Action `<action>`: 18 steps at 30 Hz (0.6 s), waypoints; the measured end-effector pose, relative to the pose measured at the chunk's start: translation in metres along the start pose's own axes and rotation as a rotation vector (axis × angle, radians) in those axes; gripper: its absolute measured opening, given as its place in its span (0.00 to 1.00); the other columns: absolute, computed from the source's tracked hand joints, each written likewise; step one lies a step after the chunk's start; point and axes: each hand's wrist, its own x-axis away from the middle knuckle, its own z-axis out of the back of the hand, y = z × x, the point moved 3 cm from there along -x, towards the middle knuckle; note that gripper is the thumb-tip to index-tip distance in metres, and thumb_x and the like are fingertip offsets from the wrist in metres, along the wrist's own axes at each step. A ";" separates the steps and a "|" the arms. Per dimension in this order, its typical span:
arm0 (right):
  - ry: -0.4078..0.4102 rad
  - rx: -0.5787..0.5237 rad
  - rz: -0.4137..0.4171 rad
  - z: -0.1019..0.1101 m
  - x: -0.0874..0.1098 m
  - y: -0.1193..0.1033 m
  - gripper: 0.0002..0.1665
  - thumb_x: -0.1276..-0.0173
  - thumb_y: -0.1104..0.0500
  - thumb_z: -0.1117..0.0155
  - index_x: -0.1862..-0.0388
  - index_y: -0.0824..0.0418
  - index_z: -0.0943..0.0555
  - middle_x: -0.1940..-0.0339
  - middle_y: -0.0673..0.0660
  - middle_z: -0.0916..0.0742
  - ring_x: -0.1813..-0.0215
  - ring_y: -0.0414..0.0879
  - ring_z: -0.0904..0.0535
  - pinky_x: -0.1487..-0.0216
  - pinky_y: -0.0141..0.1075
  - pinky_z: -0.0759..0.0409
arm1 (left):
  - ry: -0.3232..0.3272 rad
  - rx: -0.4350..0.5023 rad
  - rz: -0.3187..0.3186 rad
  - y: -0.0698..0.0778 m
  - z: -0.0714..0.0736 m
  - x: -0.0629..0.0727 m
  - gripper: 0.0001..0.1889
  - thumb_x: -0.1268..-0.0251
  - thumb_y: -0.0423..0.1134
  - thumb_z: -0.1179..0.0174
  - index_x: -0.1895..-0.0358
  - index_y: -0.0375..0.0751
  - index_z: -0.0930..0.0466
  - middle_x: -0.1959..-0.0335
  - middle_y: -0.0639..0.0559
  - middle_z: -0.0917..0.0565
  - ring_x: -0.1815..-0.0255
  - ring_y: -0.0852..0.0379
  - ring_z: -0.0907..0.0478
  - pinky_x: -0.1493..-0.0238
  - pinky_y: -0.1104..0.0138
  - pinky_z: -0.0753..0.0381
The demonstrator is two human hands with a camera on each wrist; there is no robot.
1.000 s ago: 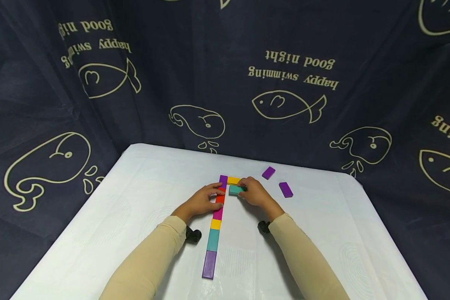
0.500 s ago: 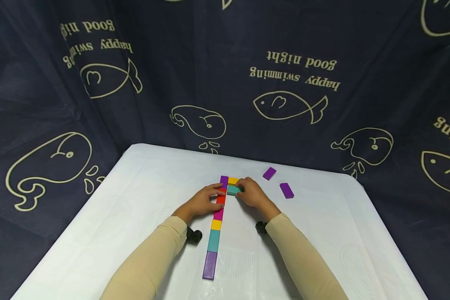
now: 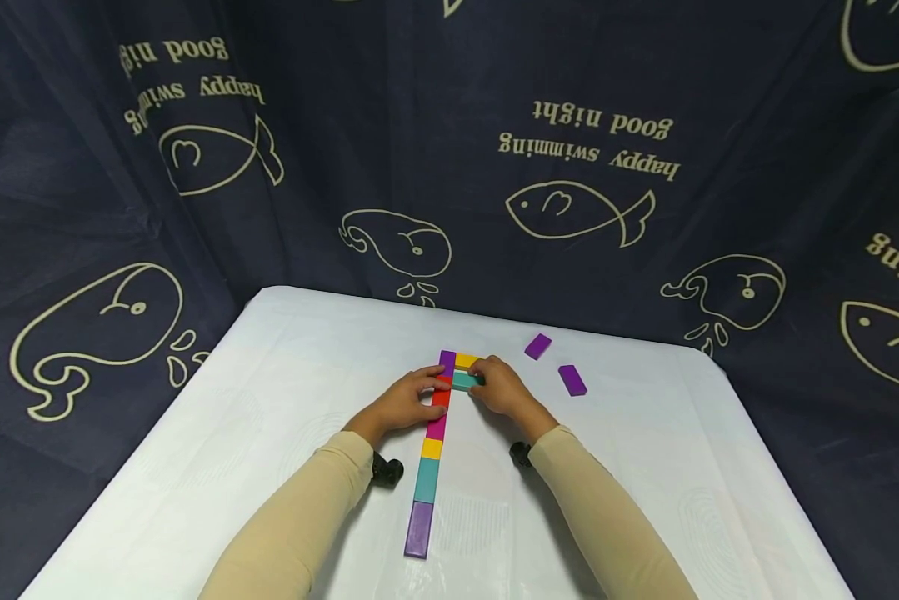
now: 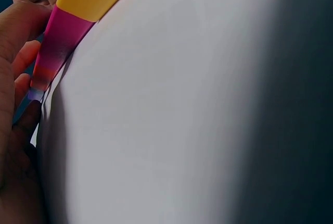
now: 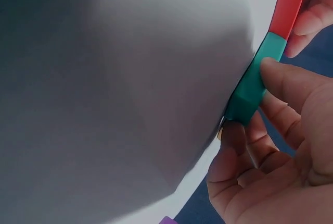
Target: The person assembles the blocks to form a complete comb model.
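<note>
A straight row of coloured blocks runs down the white table. From its far end come a purple block (image 3: 447, 361), a red block (image 3: 440, 398), a magenta block (image 3: 436, 428), a small yellow block (image 3: 432, 449), a teal block (image 3: 426, 481) and a near purple block (image 3: 418, 530). My left hand (image 3: 400, 406) rests against the row, fingers extended over the red part, thumb by the magenta. My right hand (image 3: 503, 390) pinches another teal block (image 5: 252, 88), whose end sits against the red block in the right wrist view. A yellow block (image 3: 467, 362) lies just beyond it, partly hidden by fingers.
Two loose purple blocks, one farther back (image 3: 537, 347) and one nearer (image 3: 572, 380), lie right of the right hand. A dark curtain (image 3: 449, 150) with fish drawings hangs behind the table (image 3: 307, 333). Black cameras (image 3: 387, 472) are strapped at the wrists.
My right hand has slid the teal block a little to the left, closing the gap to the row. The left hand stays in place.
</note>
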 end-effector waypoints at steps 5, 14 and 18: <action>0.002 0.002 0.004 -0.001 0.000 0.000 0.15 0.35 0.62 0.30 0.50 0.63 0.17 0.55 0.57 0.19 0.53 0.51 0.23 0.40 0.46 0.24 | -0.001 -0.005 0.011 0.001 0.000 0.000 0.20 0.41 0.40 0.31 0.44 0.44 0.16 0.26 0.49 0.33 0.26 0.44 0.40 0.26 0.50 0.42; 0.010 0.016 -0.003 -0.002 -0.002 0.001 0.15 0.35 0.61 0.30 0.50 0.62 0.17 0.55 0.57 0.19 0.54 0.50 0.23 0.41 0.45 0.24 | -0.006 -0.006 0.030 0.002 0.000 0.000 0.20 0.41 0.40 0.31 0.44 0.44 0.16 0.26 0.50 0.34 0.26 0.44 0.40 0.26 0.50 0.42; 0.007 0.018 -0.006 -0.002 -0.003 0.001 0.15 0.35 0.61 0.30 0.50 0.62 0.17 0.55 0.57 0.19 0.54 0.50 0.23 0.41 0.45 0.24 | -0.009 -0.005 0.041 0.002 0.000 0.000 0.20 0.41 0.40 0.31 0.43 0.45 0.16 0.26 0.51 0.34 0.25 0.45 0.41 0.26 0.51 0.42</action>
